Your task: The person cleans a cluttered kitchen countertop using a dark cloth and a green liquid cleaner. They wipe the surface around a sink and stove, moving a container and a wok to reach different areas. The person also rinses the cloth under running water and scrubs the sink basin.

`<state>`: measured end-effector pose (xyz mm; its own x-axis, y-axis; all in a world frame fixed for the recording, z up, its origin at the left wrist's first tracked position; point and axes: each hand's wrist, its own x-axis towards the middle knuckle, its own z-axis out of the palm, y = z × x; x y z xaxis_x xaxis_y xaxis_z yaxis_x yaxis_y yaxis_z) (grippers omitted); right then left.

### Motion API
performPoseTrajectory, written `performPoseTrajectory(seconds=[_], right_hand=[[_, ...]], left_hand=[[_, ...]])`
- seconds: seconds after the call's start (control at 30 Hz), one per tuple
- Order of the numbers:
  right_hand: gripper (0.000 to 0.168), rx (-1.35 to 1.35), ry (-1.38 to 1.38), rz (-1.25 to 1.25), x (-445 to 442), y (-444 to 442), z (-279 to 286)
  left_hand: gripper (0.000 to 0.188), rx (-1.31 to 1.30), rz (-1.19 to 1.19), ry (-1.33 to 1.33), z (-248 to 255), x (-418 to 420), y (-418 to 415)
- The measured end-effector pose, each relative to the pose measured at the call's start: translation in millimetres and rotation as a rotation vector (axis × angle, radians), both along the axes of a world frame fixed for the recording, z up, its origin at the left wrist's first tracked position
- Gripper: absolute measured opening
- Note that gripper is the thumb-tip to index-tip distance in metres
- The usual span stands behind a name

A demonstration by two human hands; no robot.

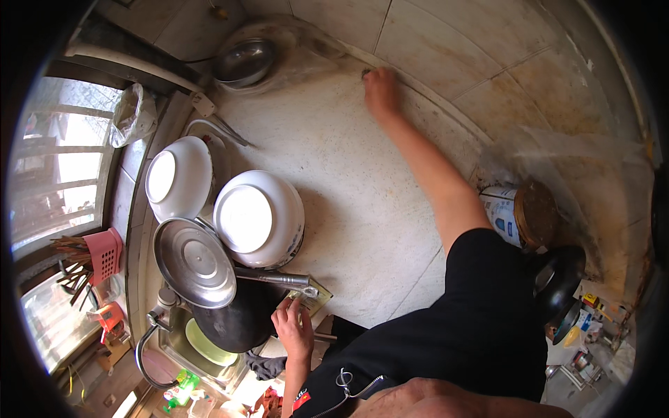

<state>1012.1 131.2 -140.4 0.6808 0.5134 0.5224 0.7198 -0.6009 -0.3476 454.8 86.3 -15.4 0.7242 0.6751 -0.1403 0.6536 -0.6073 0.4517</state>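
Note:
My right hand (381, 94) is stretched out to the far side of the pale stone countertop (376, 209), at the foot of the tiled wall. Its fingers are curled around a small dark object (366, 73), mostly hidden, which may be a scrubbing pad. Close to the front edge, my left hand (293, 328) has bent, slightly parted fingers. It is beside a yellowish flat packet (318, 300) and a metal handle (274, 277); whether it touches them is unclear. Grey stains and specks mark the countertop.
Upturned white bowls (261, 214) (180, 177), a steel lid (196, 261) and a black wok (235, 318) crowd the left, beside a sink with a green basin (206, 342). A metal bowl (244, 61) sits in the far corner. A labelled tub (502, 214) stands right.

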Motion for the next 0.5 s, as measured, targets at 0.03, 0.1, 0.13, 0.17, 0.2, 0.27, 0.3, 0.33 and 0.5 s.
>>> performPoseTrajectory(seconds=[0.03, 0.1, 0.13, 0.17, 0.2, 0.27, 0.3, 0.33, 0.5], right_hand=[[0.021, 0.093, 0.460, -0.040, -33.4, 13.2, 9.1], [0.026, 0.032, 0.669, 0.340, -92.8, 13.6, 13.7], [0.023, 0.021, 0.448, 0.526, -94.1, 15.3, 7.4], [0.021, 0.010, 0.222, 0.705, -92.9, 16.3, 1.3], [0.016, 0.021, 0.472, 0.500, -82.3, 35.8, 16.3], [0.012, 0.016, 0.349, 0.221, -21.5, 64.1, 28.5], [0.011, 0.005, -0.012, 0.158, 8.3, 65.1, 21.1], [0.013, 0.044, 0.056, 0.079, 11.6, 68.5, 14.1], [0.024, 0.074, 0.708, 0.456, -99.1, 97.8, 19.5]], left_hand=[[0.039, 0.005, 0.021, 0.001, -1.9, -1.3, -0.9], [0.039, -0.003, 0.026, 0.010, -5.5, -2.0, -1.0], [0.039, -0.016, 0.018, 0.019, -5.5, -2.7, -2.2], [0.039, -0.027, 0.012, 0.017, -5.5, -1.1, -2.8], [0.039, -0.021, 0.027, 0.024, -2.6, -1.7, -3.7], [0.039, -0.009, 0.035, 0.022, 1.0, 2.0, -3.6], [0.039, -0.001, 0.036, 0.020, 1.3, 5.0, -2.3], [0.038, 0.008, 0.041, 0.027, 1.7, 7.1, -0.7], [0.036, 0.009, 0.076, 0.068, 1.1, -3.4, -1.3]])
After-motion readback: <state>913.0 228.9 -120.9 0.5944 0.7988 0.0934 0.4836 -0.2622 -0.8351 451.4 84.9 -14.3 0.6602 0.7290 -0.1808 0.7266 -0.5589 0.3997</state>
